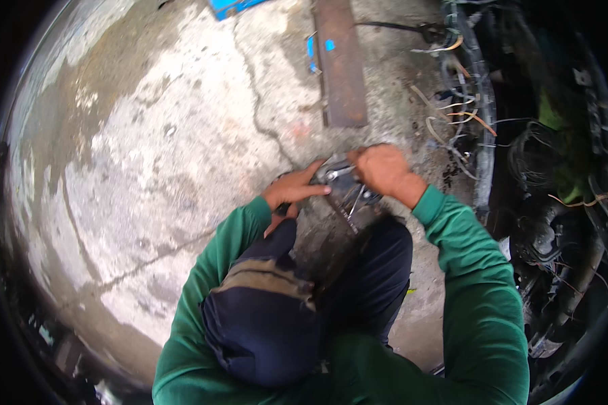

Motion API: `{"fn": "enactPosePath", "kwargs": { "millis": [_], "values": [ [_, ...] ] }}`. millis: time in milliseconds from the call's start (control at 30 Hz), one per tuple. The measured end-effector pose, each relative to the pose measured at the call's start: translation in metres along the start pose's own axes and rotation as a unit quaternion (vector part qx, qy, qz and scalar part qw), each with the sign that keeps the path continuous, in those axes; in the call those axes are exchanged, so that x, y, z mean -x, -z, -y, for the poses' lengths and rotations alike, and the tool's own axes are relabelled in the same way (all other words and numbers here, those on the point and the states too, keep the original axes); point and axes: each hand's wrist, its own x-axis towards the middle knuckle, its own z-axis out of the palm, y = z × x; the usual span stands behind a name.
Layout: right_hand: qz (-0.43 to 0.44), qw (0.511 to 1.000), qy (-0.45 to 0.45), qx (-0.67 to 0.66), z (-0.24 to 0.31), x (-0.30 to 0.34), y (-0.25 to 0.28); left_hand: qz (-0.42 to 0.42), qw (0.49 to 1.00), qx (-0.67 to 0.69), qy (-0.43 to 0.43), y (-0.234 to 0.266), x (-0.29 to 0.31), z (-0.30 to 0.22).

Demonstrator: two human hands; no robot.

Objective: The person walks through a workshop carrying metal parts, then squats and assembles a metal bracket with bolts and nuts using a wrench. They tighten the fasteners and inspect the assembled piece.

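On the concrete in front of my knees sits a dark, greasy metal part (346,187), whose exact kind I cannot make out. My left hand (292,189) rests at its left side, thumb and forefinger stretched apart along it. A shiny wrench (338,173) lies across the top of the part. Its right end runs into my right hand (383,173), which is closed round it. Below the wrench, a thin bright rod (356,204) slants beside a narrow dark strip (343,214) that extends toward my knees. My palms hide some of the part.
A rusty flat steel beam (341,64) lies just beyond my hands, with blue scraps (311,54) beside it. A blue object (235,7) shows at the far edge. Along the right run bundled wires (483,115) with loose ends. Cracked concrete (162,135) spreads to the left.
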Motion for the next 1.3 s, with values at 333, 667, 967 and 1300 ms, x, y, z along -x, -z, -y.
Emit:
{"fn": "enactPosePath", "kwargs": {
  "millis": [333, 667, 967, 1300],
  "values": [
    [-0.103, 0.994, -0.034, 0.005, 0.018, 0.028, -0.03, -0.072, 0.996, -0.011, 0.051, -0.013, -0.01, 0.017],
    [-0.187, 0.976, 0.033, 0.108, 0.014, 0.059, -0.021, -0.118, 0.988, -0.03, 0.099, -0.01, -0.001, 0.008],
    [-0.16, 0.979, -0.011, 0.122, 0.001, 0.066, -0.04, -0.249, 0.936, -0.23, -0.09, -0.011, -0.006, -0.019],
    [-0.152, 0.986, 0.01, 0.068, -0.002, 0.066, -0.048, -0.1, 0.89, -0.393, -0.208, -0.036, -0.058, -0.092]
  ]
}}
